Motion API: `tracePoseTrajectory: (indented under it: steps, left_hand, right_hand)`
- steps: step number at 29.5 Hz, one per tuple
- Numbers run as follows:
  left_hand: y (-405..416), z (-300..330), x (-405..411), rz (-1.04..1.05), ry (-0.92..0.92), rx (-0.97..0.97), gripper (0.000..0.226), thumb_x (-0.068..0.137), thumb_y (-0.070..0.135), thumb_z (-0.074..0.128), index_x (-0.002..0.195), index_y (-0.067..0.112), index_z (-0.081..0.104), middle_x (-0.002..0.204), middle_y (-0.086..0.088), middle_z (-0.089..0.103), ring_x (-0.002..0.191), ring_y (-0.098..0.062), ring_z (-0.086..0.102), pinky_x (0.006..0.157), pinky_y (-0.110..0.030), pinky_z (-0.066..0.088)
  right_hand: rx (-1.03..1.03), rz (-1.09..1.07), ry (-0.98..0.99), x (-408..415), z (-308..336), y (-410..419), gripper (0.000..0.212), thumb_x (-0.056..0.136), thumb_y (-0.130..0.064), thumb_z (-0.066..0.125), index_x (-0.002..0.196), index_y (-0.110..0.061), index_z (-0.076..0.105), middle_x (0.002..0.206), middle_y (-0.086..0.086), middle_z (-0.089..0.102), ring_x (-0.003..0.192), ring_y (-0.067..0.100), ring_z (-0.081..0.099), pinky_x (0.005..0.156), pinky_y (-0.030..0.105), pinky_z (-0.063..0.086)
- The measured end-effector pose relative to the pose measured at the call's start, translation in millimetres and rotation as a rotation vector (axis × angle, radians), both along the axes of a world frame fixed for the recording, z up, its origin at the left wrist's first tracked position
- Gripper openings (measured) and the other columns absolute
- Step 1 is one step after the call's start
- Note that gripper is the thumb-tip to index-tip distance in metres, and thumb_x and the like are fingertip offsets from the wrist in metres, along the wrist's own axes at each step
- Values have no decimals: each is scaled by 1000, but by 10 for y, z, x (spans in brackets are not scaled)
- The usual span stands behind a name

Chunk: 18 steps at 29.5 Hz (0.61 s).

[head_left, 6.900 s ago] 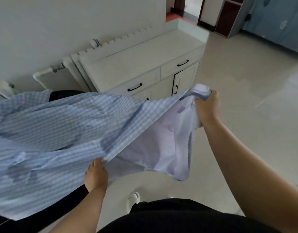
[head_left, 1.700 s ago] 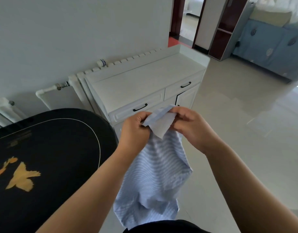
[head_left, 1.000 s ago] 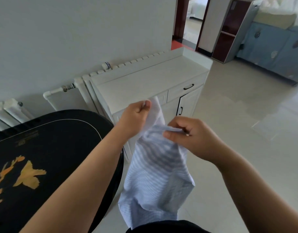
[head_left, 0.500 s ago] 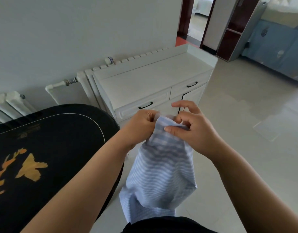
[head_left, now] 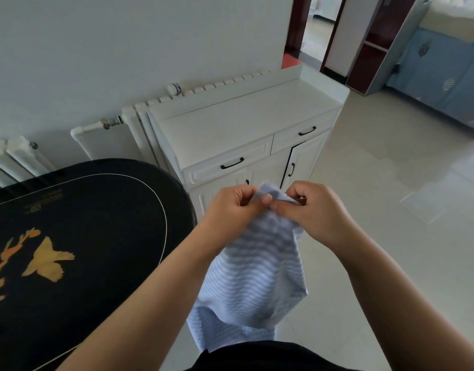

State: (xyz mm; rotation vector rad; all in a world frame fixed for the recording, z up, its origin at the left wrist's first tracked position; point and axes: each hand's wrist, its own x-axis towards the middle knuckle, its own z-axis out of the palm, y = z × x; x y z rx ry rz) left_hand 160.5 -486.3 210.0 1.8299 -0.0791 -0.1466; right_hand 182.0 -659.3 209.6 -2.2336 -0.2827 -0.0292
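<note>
Both hands pinch the top edge of the striped shirt (head_left: pixel 253 266), left hand (head_left: pixel 232 210) and right hand (head_left: pixel 315 210) thumbs touching, so its long axis hangs straight down from the grip (desk (head_left: pixel 78 236) lies nearer the left hand).

- Just the one cam, head-worn, looking forward and down along both forearms.
- Close in: the fingers (head_left: pixel 260 203) of the left hand (head_left: pixel 230 211) and right hand (head_left: pixel 317 214) meet just below frame centre, pinching a striped cloth (head_left: pixel 254 277).
- Wide lens: black table (head_left: pixel 83 236) left of the fingers, white cabinet (head_left: pixel 244 129) just behind them, floor (head_left: pixel 391 223) to their right, doorway (head_left: pixel 313 33) far beyond.
</note>
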Motion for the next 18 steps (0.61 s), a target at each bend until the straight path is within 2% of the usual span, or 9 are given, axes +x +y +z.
tracePoseTrajectory:
  steps: [2, 5, 7, 8, 10, 12, 13, 15, 18]
  left_hand:
    - [-29, -61, -9, 77, -40, 24, 33, 92, 33, 60, 69, 9, 65, 48, 10, 47, 44, -2, 40, 46, -13, 34]
    - [-53, -72, -7, 109, -69, 61, 37, 93, 32, 57, 66, 8, 61, 46, 12, 41, 43, -1, 34, 45, -14, 31]
    - [-61, -41, -13, 88, -68, 57, 32, 94, 28, 58, 70, 7, 64, 50, 6, 48, 45, -5, 41, 46, -20, 36]
    - [-62, -26, -17, 68, -61, 45, 27, 94, 25, 58, 73, 9, 67, 54, 1, 57, 49, -10, 50, 50, -25, 45]
    - [-63, -14, -21, 40, -50, 24, 20, 93, 20, 59, 79, 12, 71, 72, -12, 69, 66, -27, 65, 66, -41, 56]
    - [-68, -8, -34, 33, -43, 19, 19, 93, 19, 60, 82, 7, 70, 82, -24, 68, 75, -41, 64, 75, -54, 52]
    - [-68, -7, -41, 30, -36, 10, 20, 93, 20, 60, 83, 5, 70, 84, -28, 66, 74, -42, 62, 76, -57, 51]
    - [-61, -4, -53, 24, -15, -9, 19, 92, 21, 62, 85, 7, 71, 84, -27, 67, 74, -38, 64, 77, -56, 52]
    - [-31, -21, -62, 29, 47, -66, 13, 91, 20, 63, 89, 12, 74, 84, -13, 74, 81, -31, 71, 80, -47, 58]
  right_hand:
    - [19, 0, 0, 1, -22, 13, 43, 73, -39, 76, 55, -14, 45, 52, -9, 38, 46, 5, 32, 44, 17, 27]
    - [42, 11, 3, 30, -40, 6, 46, 70, -43, 77, 52, -22, 40, 45, -12, 38, 44, 4, 34, 44, 15, 29]
    - [42, 60, 20, 66, -46, -18, 45, 68, -47, 77, 54, -20, 43, 48, -12, 38, 45, 4, 33, 45, 16, 28]
    - [57, 95, 41, 86, -48, -30, 46, 66, -51, 76, 56, -19, 44, 50, -11, 37, 46, 4, 32, 44, 16, 27]
    - [108, 155, 89, 130, -51, -47, 50, 61, -58, 72, 58, -14, 47, 52, -8, 36, 47, 3, 31, 45, 15, 25]
    - [140, 185, 116, 163, -58, -53, 53, 56, -62, 69, 58, -12, 49, 53, -8, 37, 48, 3, 30, 45, 14, 25]
    - [150, 194, 125, 176, -64, -58, 53, 55, -62, 68, 58, -13, 50, 52, -10, 37, 48, 3, 31, 46, 14, 25]
    - [162, 224, 140, 191, -78, -81, 46, 58, -61, 68, 57, -17, 53, 51, -12, 41, 48, 2, 33, 47, 13, 27]
    - [209, 257, 168, 209, -104, -152, 32, 72, -47, 71, 66, -16, 64, 59, -8, 55, 54, 2, 44, 52, 11, 36]
